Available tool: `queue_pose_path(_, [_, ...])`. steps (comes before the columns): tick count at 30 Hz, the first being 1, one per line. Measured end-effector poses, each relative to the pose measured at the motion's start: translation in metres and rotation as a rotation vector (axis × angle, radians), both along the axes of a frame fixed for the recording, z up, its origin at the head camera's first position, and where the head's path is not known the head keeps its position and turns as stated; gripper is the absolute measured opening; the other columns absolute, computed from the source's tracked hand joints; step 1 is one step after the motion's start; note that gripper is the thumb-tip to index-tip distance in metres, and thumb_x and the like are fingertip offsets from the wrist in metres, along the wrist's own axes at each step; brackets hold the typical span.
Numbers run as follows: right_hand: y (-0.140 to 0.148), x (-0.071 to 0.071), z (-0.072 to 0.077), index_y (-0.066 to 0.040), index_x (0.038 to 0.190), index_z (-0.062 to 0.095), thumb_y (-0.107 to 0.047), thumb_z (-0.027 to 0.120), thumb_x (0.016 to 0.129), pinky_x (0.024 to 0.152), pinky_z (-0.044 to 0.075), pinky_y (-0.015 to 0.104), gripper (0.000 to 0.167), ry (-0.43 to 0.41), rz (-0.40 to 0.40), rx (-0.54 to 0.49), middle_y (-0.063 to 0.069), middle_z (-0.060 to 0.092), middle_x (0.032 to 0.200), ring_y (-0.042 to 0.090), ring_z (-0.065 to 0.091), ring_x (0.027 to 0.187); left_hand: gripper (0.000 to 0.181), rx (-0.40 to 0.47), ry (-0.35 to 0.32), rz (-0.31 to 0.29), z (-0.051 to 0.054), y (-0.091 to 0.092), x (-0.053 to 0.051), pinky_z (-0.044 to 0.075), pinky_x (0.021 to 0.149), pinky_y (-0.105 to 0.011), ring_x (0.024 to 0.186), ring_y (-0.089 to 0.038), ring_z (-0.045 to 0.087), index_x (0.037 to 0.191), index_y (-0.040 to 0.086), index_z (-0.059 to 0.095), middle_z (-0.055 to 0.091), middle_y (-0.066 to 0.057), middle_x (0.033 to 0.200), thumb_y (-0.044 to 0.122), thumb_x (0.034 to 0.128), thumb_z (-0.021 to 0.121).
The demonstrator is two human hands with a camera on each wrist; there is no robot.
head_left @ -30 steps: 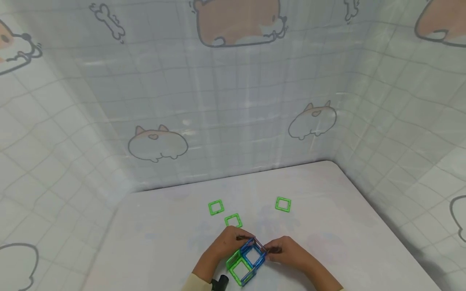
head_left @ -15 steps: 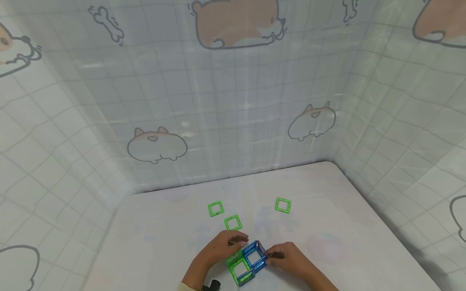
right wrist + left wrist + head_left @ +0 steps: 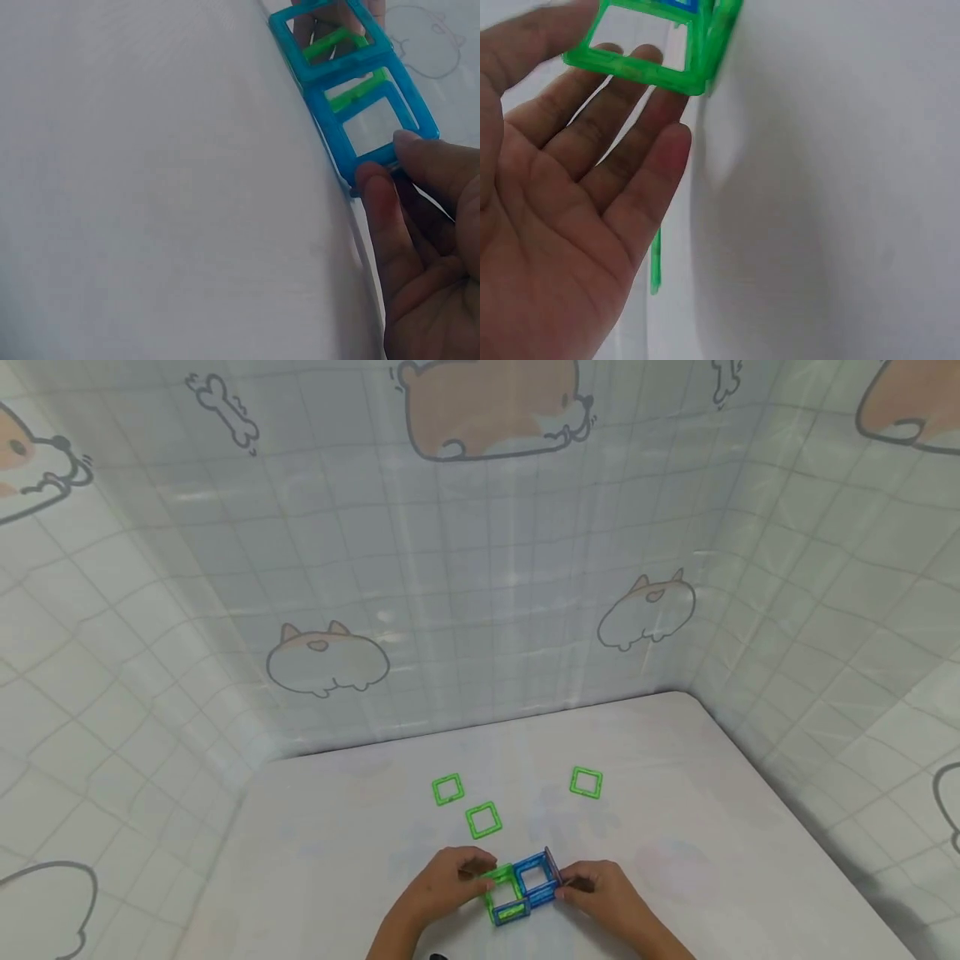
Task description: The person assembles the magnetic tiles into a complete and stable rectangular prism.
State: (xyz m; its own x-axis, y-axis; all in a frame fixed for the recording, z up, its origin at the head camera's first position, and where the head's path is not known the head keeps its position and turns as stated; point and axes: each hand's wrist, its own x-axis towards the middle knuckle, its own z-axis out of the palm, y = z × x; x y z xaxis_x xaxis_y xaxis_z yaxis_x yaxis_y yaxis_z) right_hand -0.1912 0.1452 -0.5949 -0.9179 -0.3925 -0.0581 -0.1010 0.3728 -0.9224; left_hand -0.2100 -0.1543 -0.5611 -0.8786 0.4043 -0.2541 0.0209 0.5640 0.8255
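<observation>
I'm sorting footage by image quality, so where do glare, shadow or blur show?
Head view: pale glare streaks on the patterned wall sheet; left wrist view: a broad, soft-edged shadow on the tabletop beside the left hand, whose thumb looks slightly blurred; right wrist view: a fainter shadow alongside the right hand.

Green and blue on white
Loose squares point(image 3: 488, 832) are green — the joined frames point(image 3: 543, 893) green and blue — table point(image 3: 360, 835) whitish, backdrop point(image 3: 480, 568) grid-lined with tan-and-white dogs point(image 3: 491, 406).
</observation>
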Motion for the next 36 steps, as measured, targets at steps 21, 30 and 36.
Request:
queue_pose_path(21, [-0.014, -0.005, 0.001, -0.009, 0.108, 0.07, -0.023, 0.079, 0.086, 0.07, 0.058, 0.019, 0.028, 0.074, -0.168, 0.033, -0.002, 0.074, 0.096, 0.006, 0.068, 0.081, 0.028, -0.087, 0.199, 0.227, -0.008, 0.022, -0.013, 0.059, 0.088, -0.036, 0.107, -0.014, 0.067, 0.119, 0.02, 0.074, 0.073, 0.008, 0.112, 0.033, 0.0944, 0.068])
queue_pose_path(30, [-0.015, -0.004, -0.003, -0.007, 0.107, 0.071, -0.024, 0.078, 0.086, 0.07, 0.058, 0.018, 0.028, 0.078, -0.155, 0.057, -0.001, 0.074, 0.096, 0.007, 0.068, 0.081, 0.037, 0.006, 0.222, 0.29, -0.01, 0.02, -0.008, 0.056, 0.097, -0.038, 0.117, -0.019, 0.064, 0.127, 0.018, 0.068, 0.068, 0.004, 0.125, 0.038, 0.0965, 0.065])
queue_pose_path(36, [-0.014, -0.003, -0.006, -0.007, 0.101, 0.074, -0.02, 0.078, 0.086, 0.07, 0.058, 0.02, 0.021, 0.108, -0.154, 0.036, -0.003, 0.074, 0.091, 0.004, 0.066, 0.078, 0.028, 0.081, 0.376, 0.375, -0.012, 0.005, -0.019, 0.056, 0.096, -0.027, 0.121, -0.017, 0.062, 0.124, 0.013, 0.067, 0.066, 0.002, 0.125, 0.026, 0.1002, 0.061])
